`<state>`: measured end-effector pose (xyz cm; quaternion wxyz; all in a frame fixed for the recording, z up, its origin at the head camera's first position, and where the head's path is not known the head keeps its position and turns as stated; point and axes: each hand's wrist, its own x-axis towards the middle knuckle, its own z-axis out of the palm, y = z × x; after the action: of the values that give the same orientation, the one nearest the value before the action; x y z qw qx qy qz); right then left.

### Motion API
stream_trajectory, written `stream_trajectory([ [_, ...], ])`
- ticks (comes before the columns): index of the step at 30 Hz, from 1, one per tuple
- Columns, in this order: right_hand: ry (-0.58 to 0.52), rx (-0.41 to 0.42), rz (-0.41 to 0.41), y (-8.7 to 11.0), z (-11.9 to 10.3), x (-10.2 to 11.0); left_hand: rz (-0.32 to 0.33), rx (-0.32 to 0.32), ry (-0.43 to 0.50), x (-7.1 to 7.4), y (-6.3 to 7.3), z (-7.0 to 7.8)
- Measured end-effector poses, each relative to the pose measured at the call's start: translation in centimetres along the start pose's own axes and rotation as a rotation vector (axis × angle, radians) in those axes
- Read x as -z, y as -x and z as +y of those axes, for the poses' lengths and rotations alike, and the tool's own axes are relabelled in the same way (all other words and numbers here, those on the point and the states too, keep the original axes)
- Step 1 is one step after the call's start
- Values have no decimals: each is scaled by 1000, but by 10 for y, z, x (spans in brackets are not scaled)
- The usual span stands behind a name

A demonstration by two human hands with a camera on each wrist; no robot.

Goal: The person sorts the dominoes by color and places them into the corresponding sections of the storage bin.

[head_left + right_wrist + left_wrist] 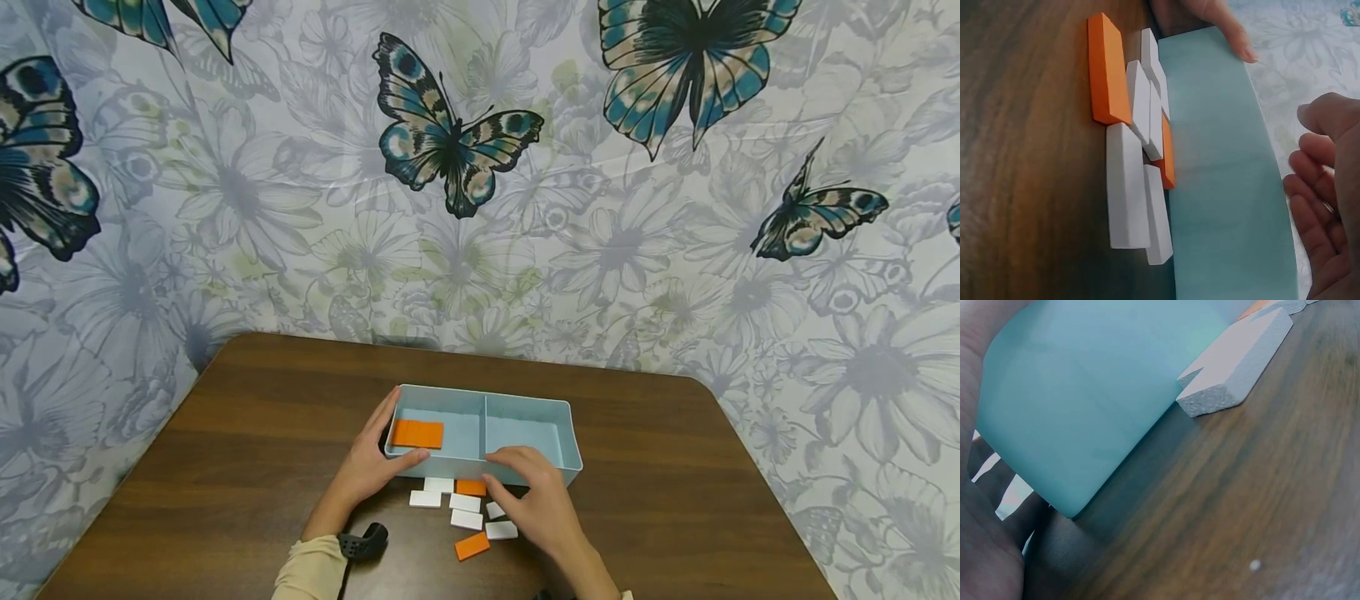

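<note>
A light-blue two-compartment box [457,468] stands on the table. My left hand [369,467] grips its left end, thumb at the front rim and fingers along the left wall. Several orange blocks [417,434] lie side by side in the left compartment. My right hand [538,504] is at the front rim, right of the divider [484,427]; in the right wrist view its fingers [1313,228] are loosely bent and hold nothing. Before the box lie several white blocks [467,520] and two orange ones, one near the front wall [1168,153], the other nearer me [472,547].
The brown wooden table [247,467] runs out to both sides of the box. Behind it hangs a butterfly-patterned cloth [600,275]. A black wrist strap [363,543] is on the left wrist, by the sleeve [311,567].
</note>
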<state>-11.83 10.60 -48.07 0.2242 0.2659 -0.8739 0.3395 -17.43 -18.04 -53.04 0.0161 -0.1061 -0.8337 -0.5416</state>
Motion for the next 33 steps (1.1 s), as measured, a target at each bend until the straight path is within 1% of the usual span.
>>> stream_trajectory([
  [3,-15,6,4,6,-1,0,-3,0,-3,0,1,0],
  [8,-53,42,14,17,-2,-2,-2,1,3,-1,1,1],
  [11,-74,40,15,24,-1,-6,-2,1,3,-1,1,1],
  [14,-70,7,3,30,1,-11,-1,1,3,0,1,0],
  [16,-49,-22,-14,33,2,-14,-1,-1,6,0,2,1],
  [21,12,-99,-100,37,5,-21,2,-2,2,0,2,0],
  [23,22,-123,-138,37,6,-23,5,-5,-1,-1,3,-1],
  [26,32,-150,-174,39,7,-24,4,-6,-9,-1,3,-1],
  [29,42,-154,-175,40,9,-25,4,-5,-3,-2,2,0],
  [33,40,-151,-134,43,11,-26,1,-4,11,-1,1,0],
])
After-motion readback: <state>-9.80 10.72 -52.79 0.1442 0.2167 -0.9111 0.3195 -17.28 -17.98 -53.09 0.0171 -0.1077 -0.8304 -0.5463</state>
